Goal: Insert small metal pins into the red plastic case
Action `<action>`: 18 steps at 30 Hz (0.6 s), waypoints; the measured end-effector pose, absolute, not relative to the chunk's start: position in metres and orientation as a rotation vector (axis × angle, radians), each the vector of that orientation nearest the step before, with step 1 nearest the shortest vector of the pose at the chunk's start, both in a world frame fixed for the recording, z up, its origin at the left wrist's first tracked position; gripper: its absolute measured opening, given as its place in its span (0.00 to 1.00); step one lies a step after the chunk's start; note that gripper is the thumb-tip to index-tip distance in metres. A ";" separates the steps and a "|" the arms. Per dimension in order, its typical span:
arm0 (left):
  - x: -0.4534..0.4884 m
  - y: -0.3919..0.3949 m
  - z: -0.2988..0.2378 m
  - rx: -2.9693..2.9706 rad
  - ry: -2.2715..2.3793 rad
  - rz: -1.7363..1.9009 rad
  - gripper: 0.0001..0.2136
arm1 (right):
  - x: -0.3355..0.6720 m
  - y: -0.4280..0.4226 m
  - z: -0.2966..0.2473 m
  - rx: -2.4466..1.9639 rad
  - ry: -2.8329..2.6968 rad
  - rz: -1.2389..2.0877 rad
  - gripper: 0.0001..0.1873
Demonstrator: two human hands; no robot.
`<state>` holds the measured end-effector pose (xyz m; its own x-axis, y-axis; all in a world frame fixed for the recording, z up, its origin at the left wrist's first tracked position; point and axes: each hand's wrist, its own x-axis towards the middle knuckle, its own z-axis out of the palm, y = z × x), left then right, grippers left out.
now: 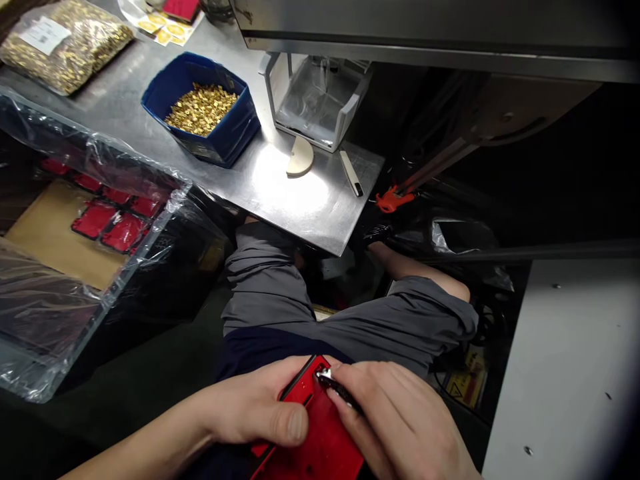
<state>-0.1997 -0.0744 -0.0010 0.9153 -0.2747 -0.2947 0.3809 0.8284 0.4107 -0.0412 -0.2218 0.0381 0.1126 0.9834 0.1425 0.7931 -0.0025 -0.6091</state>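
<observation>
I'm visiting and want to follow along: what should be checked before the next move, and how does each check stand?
1. Left hand holding the red part: ok.
2. Right hand holding the black tool: ok.
3. Left thumb apart from the tool's tip: ok.
4. Tip pressing on the part: cannot tell, too small.
5. Whole part in view: not ok, the picture's lower edge cuts it off.
6. Gold-coloured pieces inside the blue bin: ok.
</observation>
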 end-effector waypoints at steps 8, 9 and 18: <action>-0.206 -0.080 -0.002 0.450 0.291 -0.331 0.37 | -0.042 -0.222 0.036 -1.869 -1.901 0.185 0.13; -0.206 -0.080 -0.003 0.444 0.286 -0.327 0.36 | -0.042 -0.221 0.037 -1.864 -1.917 0.168 0.13; -0.205 -0.077 -0.001 0.499 0.275 -0.369 0.36 | -0.037 -0.217 0.045 -1.836 -2.051 0.162 0.12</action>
